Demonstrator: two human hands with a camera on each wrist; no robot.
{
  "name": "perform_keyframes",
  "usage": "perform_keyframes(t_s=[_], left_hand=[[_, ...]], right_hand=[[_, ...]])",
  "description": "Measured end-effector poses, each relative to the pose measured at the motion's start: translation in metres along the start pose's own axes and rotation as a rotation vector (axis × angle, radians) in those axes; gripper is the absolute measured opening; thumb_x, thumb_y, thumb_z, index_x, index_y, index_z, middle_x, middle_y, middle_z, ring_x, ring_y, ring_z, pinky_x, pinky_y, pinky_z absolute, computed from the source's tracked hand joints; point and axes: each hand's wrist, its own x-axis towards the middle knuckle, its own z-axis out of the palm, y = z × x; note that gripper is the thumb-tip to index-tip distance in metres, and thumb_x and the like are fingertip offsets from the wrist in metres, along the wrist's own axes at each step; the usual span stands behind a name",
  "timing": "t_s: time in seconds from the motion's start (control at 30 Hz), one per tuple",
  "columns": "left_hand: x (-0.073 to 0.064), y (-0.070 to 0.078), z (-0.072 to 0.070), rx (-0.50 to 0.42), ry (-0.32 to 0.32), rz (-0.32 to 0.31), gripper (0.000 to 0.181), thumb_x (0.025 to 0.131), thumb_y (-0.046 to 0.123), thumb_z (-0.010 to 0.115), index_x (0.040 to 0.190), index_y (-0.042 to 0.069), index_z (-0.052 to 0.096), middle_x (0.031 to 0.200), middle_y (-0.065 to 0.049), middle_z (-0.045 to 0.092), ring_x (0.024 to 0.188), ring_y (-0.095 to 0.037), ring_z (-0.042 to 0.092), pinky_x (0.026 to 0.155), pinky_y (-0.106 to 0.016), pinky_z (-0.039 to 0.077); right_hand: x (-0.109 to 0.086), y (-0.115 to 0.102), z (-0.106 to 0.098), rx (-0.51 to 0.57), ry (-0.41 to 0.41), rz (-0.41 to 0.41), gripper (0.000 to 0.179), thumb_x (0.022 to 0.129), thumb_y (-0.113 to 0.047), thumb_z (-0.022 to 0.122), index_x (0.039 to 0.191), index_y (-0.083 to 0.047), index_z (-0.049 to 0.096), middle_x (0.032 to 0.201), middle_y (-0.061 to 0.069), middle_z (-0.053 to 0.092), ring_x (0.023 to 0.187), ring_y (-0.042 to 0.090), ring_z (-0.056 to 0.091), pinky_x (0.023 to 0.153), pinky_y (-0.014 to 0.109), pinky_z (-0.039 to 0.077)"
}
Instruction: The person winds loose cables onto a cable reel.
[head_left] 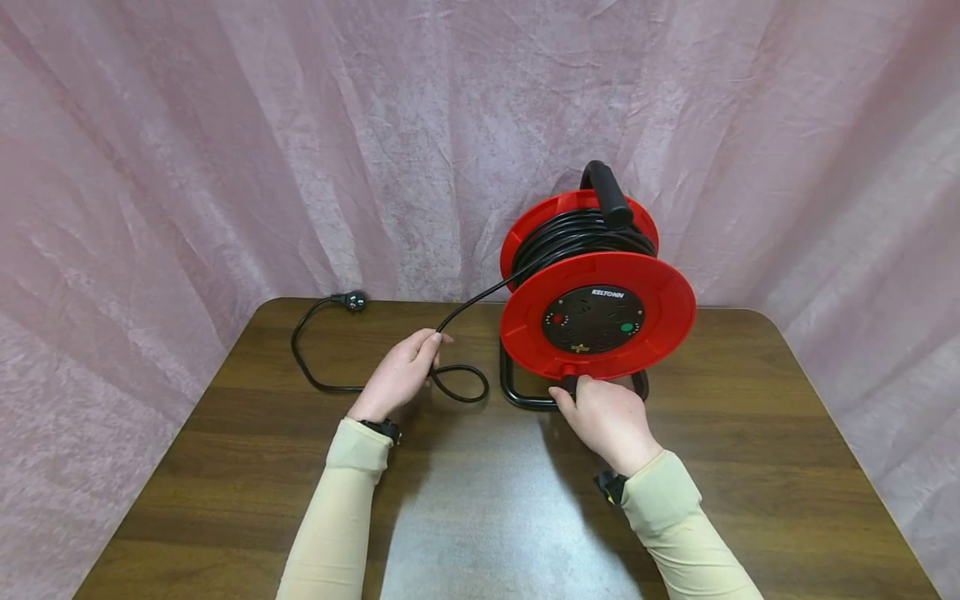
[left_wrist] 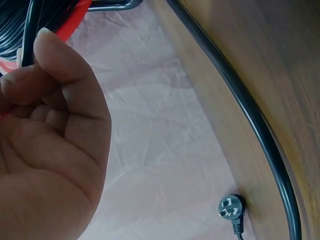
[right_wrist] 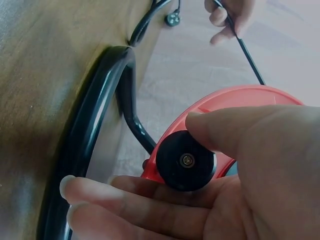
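A red cable reel (head_left: 600, 312) with a dark socket panel marked KELTONN stands on a black tube frame (head_left: 528, 402). Black cable (head_left: 570, 237) is wound on its drum. From the drum a length runs down to my left hand (head_left: 401, 371), which pinches it between thumb and curled fingers. In the right wrist view, the thumb and fingers of my right hand (right_wrist: 235, 165) lie on either side of the black crank knob (right_wrist: 186, 161), gripping it low on the reel's front disc. Beyond my left hand the cable makes a small loop (head_left: 483, 392) on the table.
The plug (head_left: 355, 301) lies near the table's back left edge, at the cable's end. A black carrying handle (head_left: 609, 200) tops the reel. Behind the wooden table (head_left: 262, 492) hangs a pink curtain (head_left: 375, 150).
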Motion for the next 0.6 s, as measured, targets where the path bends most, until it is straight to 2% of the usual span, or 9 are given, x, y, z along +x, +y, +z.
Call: perform_keyframes(t_s=[0.13,0.23,0.43,0.5,0.6], left_hand=[[0.001,-0.001,-0.001,-0.004,-0.014,0.019,0.041,0.112,0.042,0.036,0.120,0.014,0.065,0.085,-0.009,0.065,0.070,-0.039,0.062,0.066,-0.044,0.054],[0.001,-0.002,-0.001,-0.023,-0.018,0.018,0.039,0.112,0.044,0.038,0.123,0.018,0.065,0.079,-0.005,0.067,0.066,-0.037,0.061,0.065,-0.045,0.055],[0.000,0.000,-0.002,-0.050,-0.016,0.011,0.039,0.111,0.046,0.039,0.135,0.027,0.062,0.081,-0.005,0.064,0.071,-0.042,0.061,0.065,-0.039,0.050],[0.001,0.000,-0.002,-0.051,-0.013,0.015,0.036,0.112,0.042,0.039,0.136,0.027,0.061,0.083,-0.004,0.064,0.073,-0.042,0.061,0.065,-0.038,0.049],[0.001,0.000,-0.003,-0.046,-0.008,0.026,0.034,0.112,0.036,0.040,0.131,0.021,0.062,0.086,-0.004,0.064,0.072,-0.041,0.061,0.065,-0.039,0.049]], right_hand=[[0.000,-0.002,0.000,0.009,-0.008,0.005,0.051,0.093,-0.037,0.074,0.059,-0.012,0.046,0.047,0.001,0.042,0.044,0.030,0.051,0.038,0.038,0.035],[-0.001,-0.004,0.000,0.021,-0.019,0.007,0.051,0.093,-0.038,0.073,0.060,-0.012,0.046,0.047,0.001,0.042,0.044,0.030,0.051,0.039,0.038,0.036],[-0.001,-0.009,0.003,0.042,-0.014,-0.004,0.051,0.094,-0.040,0.073,0.062,-0.011,0.046,0.048,0.000,0.042,0.043,0.029,0.050,0.040,0.038,0.037],[-0.002,-0.011,0.004,0.046,0.000,-0.010,0.051,0.094,-0.040,0.073,0.062,-0.011,0.045,0.048,0.000,0.041,0.043,0.028,0.050,0.040,0.037,0.037],[-0.003,-0.013,0.005,0.046,0.022,-0.021,0.051,0.094,-0.039,0.073,0.063,-0.011,0.045,0.048,-0.001,0.040,0.042,0.027,0.049,0.039,0.036,0.036]])
